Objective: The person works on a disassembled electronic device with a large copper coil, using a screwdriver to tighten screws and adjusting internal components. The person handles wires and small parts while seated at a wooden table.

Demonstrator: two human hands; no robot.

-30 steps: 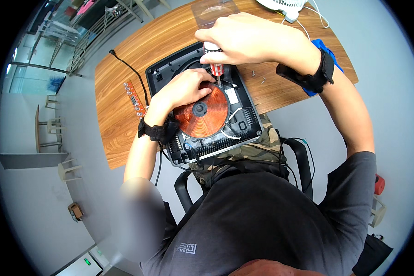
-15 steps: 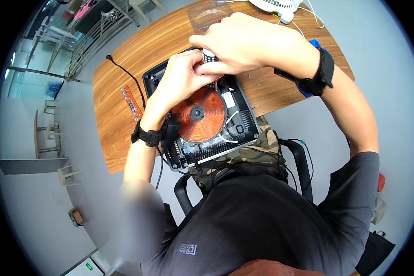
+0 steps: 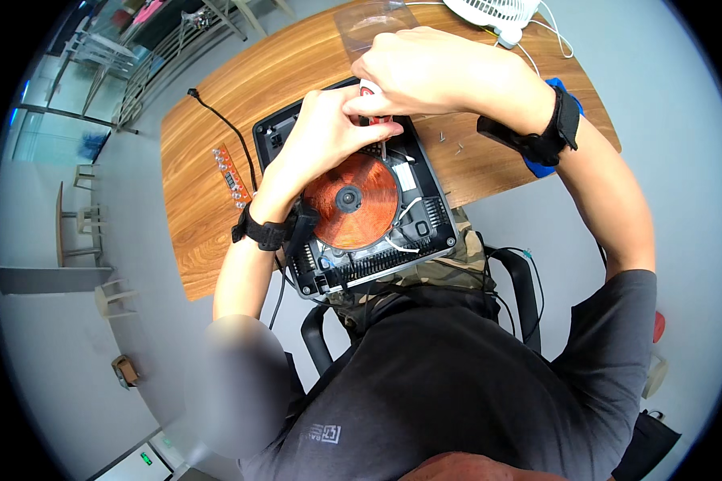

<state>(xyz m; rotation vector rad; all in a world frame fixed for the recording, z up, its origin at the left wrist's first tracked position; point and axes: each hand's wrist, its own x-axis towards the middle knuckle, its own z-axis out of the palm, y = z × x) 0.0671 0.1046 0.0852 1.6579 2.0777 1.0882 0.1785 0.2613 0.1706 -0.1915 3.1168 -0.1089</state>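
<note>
An opened induction cooker with a black casing (image 3: 435,210) lies at the table's near edge, over my lap. Its round copper coil (image 3: 377,210) faces up. Above the coil's far side, my right hand (image 3: 421,72) grips the top of a screwdriver (image 3: 368,90) with a white and red handle. My left hand (image 3: 317,132) is closed around the lower handle, thumb and fingers pinching near the shaft. The screwdriver stands roughly upright, its shaft going down beside the coil. Where the tip sits I cannot tell. My left wrist passes over the casing's left side.
Loose screws (image 3: 443,137) lie on the wooden table (image 3: 208,232) right of the cooker. An orange circuit board (image 3: 231,178) and a black cord with a plug (image 3: 193,94) are on the left. A clear plastic tray (image 3: 369,28), a white fan (image 3: 497,11) and a blue object (image 3: 541,167) lie beyond and to the right.
The screwdriver handle has turned: its dotted black-and-white side showed before, a white and red side now. My right hand has shifted slightly; my left still holds lower down.
</note>
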